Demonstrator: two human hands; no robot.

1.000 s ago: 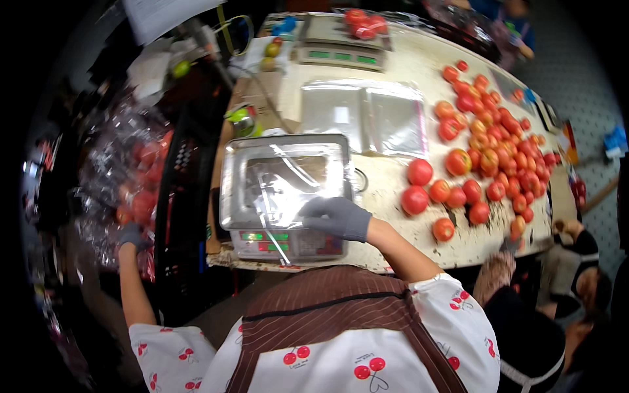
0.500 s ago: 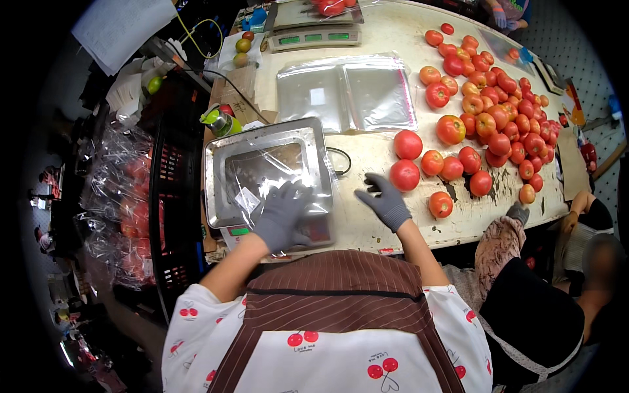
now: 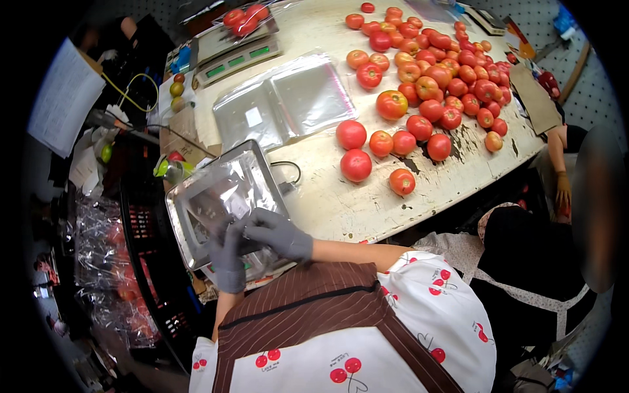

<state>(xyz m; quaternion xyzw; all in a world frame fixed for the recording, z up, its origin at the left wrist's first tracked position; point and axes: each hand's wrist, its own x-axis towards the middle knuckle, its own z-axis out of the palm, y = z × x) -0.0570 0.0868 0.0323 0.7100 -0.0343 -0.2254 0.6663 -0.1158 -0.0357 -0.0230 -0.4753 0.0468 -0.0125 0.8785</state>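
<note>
Both my hands wear grey gloves and meet over the near part of a metal weighing tray on a scale. A clear plastic bag with a small white label lies across that tray. The fingers of my right hand are drawn together on the bag's near part. Beside it, my left hand points upward at the same bag; motion smears its fingers, so its grip does not show. Loose red tomatoes lie on the worn white table to the right of the scale.
A stack of flat clear bags lies beyond the tray. Farther back, a second scale carries bagged tomatoes. At left stands a black crate near several packed bags of tomatoes. A co-worker is at the right.
My right hand has moved left from the table to the bag, joining my left hand. The view has turned, so table and tomatoes appear tilted and shifted left.
</note>
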